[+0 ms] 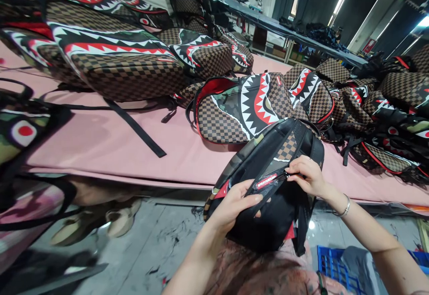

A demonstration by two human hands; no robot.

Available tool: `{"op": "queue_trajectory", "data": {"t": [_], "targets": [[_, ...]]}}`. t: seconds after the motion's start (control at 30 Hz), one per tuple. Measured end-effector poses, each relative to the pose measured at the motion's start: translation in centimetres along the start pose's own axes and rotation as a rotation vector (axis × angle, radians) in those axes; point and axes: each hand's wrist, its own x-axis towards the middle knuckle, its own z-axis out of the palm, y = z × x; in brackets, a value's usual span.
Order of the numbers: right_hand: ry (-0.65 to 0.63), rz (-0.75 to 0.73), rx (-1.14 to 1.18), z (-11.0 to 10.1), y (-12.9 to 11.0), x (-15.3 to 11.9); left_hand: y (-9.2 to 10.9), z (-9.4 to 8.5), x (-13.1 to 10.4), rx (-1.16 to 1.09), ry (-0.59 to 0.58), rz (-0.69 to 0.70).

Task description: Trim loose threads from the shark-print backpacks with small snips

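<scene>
Bag (266,227) tilted at the edge of the table (187,165), strap side facing away from it.
Long axis slants from upper right to lower left. Right hand (306,174): thumb and fingertips pinched on a small black piece (286,174) beside the label (266,181). Left hand (239,201): fingers curled around the strap (277,184), thumb on top. Bag body lies beneath both.

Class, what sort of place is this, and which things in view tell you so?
Likely a bag workshop: similar tooth-patterned backpacks crowd a pink-covered table, and dark material lies on a long table behind.
</scene>
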Motion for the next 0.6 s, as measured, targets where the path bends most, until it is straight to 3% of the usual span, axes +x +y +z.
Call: {"op": "queue_trajectory", "data": {"t": [0.6], "targets": [[0.013,-0.032,-0.011,-0.79,0.36,-0.13,0.21,0.53,0.32,0.003,-0.021,0.008]]}}
